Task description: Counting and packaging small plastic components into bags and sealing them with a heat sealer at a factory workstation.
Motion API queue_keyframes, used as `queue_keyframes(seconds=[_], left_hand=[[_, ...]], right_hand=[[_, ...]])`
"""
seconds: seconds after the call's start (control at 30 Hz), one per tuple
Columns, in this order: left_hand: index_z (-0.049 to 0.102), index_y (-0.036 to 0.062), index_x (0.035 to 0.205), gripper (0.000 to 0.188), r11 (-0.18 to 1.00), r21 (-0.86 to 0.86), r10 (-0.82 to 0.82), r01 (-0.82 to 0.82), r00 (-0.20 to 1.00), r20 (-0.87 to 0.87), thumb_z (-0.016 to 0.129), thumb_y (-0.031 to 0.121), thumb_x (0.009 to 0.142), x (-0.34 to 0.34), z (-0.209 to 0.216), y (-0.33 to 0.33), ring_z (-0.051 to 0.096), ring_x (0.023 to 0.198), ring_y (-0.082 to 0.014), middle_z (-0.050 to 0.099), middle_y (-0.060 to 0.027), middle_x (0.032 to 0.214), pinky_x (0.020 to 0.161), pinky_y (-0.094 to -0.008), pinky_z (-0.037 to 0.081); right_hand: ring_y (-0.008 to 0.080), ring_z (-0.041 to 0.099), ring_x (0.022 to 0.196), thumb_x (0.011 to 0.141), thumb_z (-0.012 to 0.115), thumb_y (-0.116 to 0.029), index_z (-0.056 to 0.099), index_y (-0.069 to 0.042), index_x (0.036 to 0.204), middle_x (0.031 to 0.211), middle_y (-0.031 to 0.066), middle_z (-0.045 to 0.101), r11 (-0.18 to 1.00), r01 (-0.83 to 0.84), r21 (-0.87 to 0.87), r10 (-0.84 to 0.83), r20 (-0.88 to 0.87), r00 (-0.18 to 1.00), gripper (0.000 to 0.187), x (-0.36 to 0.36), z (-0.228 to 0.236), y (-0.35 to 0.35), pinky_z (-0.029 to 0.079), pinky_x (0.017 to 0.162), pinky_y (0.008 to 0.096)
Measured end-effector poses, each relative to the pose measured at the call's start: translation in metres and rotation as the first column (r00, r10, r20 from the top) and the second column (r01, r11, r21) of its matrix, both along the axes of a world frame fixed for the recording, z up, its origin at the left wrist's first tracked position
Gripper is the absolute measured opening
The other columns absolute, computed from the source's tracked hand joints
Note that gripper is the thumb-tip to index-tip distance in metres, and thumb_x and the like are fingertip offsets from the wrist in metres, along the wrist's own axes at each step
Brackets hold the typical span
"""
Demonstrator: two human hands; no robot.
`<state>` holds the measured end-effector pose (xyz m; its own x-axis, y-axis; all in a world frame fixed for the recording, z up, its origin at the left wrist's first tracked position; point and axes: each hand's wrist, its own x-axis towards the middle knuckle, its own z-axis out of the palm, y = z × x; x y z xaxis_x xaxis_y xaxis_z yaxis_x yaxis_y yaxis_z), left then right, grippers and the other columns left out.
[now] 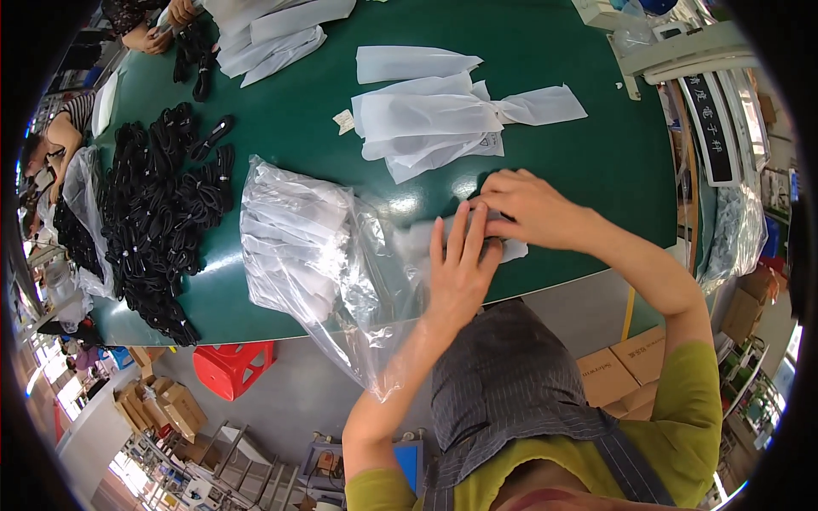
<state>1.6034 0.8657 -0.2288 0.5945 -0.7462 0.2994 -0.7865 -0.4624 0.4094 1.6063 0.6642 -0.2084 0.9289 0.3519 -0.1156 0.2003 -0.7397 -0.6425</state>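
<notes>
Close to the table's front edge, both of my hands meet over a frosted white plastic pouch [515, 249]. My left hand [463, 260] lies on it with fingers stretched out and slightly apart. My right hand [530, 207] is bent over the pouch from the other side, its fingers curled and pinching at it; the fingertips are partly hidden. What is inside the pouch cannot be made out. Beside my left forearm lies a large clear plastic bag [375, 298] filled with similar white pouches. Farther back sits a loose pile of frosted pouches [417, 115].
Bundled black cables [162, 213] are heaped on the green table [588, 183] at left. More white pouches [281, 34] lie far left, near a co-worker's hands [162, 30]. A metal frame [682, 55] stands at the right edge. Below are a red stool [230, 368] and cartons [618, 370].
</notes>
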Motion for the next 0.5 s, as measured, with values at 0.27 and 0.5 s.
queue_keyframes(seconds=[0.27,0.5], left_hand=[[0.059,0.0036,0.118,0.045,0.981,-0.159,-0.142,0.11,0.969,-0.205,0.069,0.013,0.075,0.02,-0.006,-0.013,0.056,0.106,-0.0328,0.058,-0.0161,0.121,0.099,-0.05,0.041],[0.063,0.0128,0.116,0.049,0.994,-0.044,-0.105,0.102,0.99,-0.09,0.077,0.031,0.073,0.033,0.0,-0.002,0.053,0.116,-0.0358,0.055,-0.0167,0.128,0.098,-0.0523,0.038]], right_hand=[[0.0267,0.056,0.098,0.078,0.066,-0.009,0.057,-0.004,0.109,0.101,0.0105,0.059,0.913,0.302,-0.275,-0.087,0.591,0.802,0.033,0.041,-0.016,-0.012,0.045,0.084,0.0367],[0.0294,0.055,0.111,0.079,0.068,-0.005,0.062,-0.008,0.111,0.116,0.0095,0.06,0.992,0.029,0.126,-0.042,0.097,0.994,0.032,0.001,0.014,-0.035,0.043,0.097,0.0393]])
